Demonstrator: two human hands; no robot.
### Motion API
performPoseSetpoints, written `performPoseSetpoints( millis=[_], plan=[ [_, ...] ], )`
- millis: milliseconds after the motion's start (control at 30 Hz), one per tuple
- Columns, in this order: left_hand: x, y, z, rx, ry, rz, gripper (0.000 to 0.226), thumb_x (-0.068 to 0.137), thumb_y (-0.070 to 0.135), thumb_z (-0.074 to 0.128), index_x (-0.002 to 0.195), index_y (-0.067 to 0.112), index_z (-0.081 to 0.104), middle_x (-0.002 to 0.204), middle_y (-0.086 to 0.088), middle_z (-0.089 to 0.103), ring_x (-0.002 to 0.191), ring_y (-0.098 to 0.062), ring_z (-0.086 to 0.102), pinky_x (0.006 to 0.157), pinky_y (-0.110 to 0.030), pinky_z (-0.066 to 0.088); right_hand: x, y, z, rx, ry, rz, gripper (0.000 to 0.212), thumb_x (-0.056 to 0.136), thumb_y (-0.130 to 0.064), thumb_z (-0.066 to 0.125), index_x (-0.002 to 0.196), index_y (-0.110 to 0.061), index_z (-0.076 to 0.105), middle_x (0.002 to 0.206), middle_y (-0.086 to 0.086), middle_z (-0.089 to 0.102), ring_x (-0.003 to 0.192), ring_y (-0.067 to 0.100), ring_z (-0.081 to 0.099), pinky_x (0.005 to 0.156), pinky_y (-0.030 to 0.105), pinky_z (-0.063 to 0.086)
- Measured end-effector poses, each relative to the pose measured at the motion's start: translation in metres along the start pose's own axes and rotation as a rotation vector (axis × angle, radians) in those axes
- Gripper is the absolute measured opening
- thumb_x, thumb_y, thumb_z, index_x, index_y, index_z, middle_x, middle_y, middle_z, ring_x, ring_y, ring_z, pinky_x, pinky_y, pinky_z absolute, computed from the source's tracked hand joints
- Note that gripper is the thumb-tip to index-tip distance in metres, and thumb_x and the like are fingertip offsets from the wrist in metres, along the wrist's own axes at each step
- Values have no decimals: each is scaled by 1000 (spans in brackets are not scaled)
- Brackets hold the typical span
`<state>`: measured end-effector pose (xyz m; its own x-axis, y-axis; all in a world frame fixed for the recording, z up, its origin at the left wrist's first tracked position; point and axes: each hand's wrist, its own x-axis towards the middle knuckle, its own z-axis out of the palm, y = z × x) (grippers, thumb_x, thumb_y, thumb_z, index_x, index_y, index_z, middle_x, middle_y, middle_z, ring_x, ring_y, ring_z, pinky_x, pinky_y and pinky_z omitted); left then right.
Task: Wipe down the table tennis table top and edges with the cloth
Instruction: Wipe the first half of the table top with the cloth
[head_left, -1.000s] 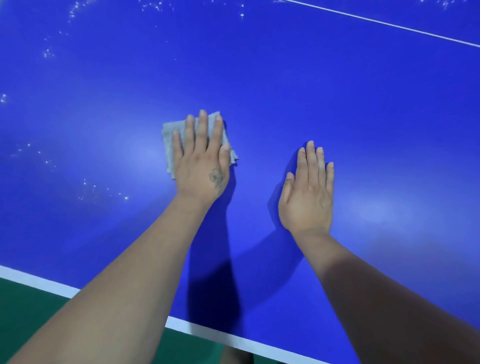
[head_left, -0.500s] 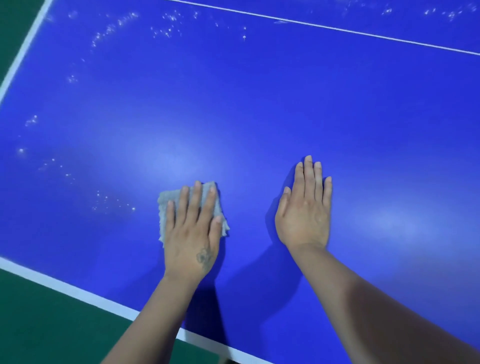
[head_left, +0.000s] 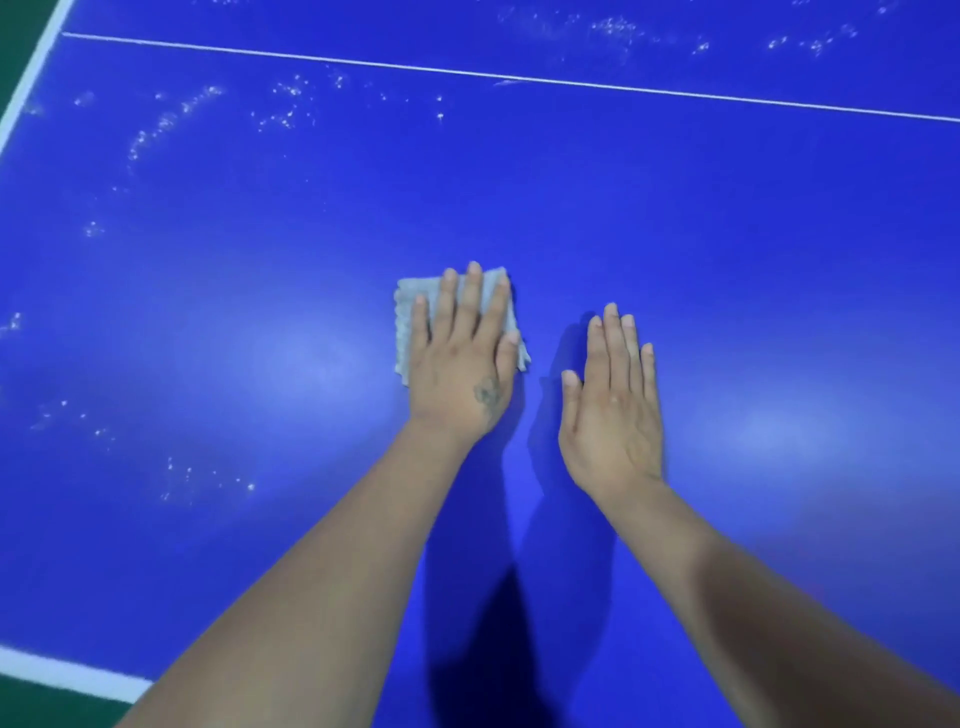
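Note:
A blue table tennis table top (head_left: 675, 218) fills the view. A small folded grey cloth (head_left: 410, 322) lies flat on it near the middle. My left hand (head_left: 462, 358) presses down on the cloth with straight fingers, covering most of it. My right hand (head_left: 613, 410) rests flat on the bare blue surface just right of the cloth, fingers straight and together. White specks (head_left: 171, 119) dot the surface at the upper left, the far side and the lower left.
A thin white centre line (head_left: 519, 78) crosses the far part of the top. White edge bands run along the near edge (head_left: 67, 673) and the left edge (head_left: 31, 73). Green floor (head_left: 31, 706) shows beyond both.
My left hand has pushed the cloth away from me again after pulling it near, and it now lies closer to my right hand. The view has shifted, showing more of the far side.

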<state>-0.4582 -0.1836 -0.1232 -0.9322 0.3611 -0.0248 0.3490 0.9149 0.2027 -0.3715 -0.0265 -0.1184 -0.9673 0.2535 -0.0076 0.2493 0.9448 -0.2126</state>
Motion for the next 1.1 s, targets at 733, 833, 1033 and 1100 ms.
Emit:
performPoseSetpoints(
  millis=[733, 833, 1033, 1100],
  plan=[
    [93, -90, -7, -6, 64, -60, 61, 114, 45, 21, 171, 25, 17, 178, -5, 15, 165, -30, 9, 132, -57, 9, 106, -29, 17, 32, 73, 71, 63, 108, -28, 30, 166, -6, 31, 177, 4, 23, 166, 19, 13, 135, 43, 11],
    [106, -62, -3, -36, 58, 7, 61, 114, 44, 21, 171, 23, 18, 178, -6, 15, 165, -31, 8, 131, -59, 8, 106, -28, 17, 49, 79, 66, 61, 109, -27, 34, 166, -7, 32, 177, 2, 23, 166, 18, 13, 135, 43, 12],
    [65, -49, -7, -44, -36, 279, 62, 114, 43, 24, 171, 22, 16, 179, -6, 11, 166, -29, 3, 131, -59, 11, 106, -26, 19, 58, 85, 48, 59, 110, -25, 34, 166, -7, 34, 177, 3, 24, 166, 19, 14, 134, 46, 15],
    [42, -60, -13, -54, -74, 338, 61, 115, 42, 24, 172, 22, 13, 179, -5, 9, 166, -27, 2, 131, -58, 13, 107, -25, 20, 66, 91, 31, 58, 111, -24, 33, 165, -6, 35, 177, 4, 25, 166, 21, 16, 134, 48, 16]
  ],
)
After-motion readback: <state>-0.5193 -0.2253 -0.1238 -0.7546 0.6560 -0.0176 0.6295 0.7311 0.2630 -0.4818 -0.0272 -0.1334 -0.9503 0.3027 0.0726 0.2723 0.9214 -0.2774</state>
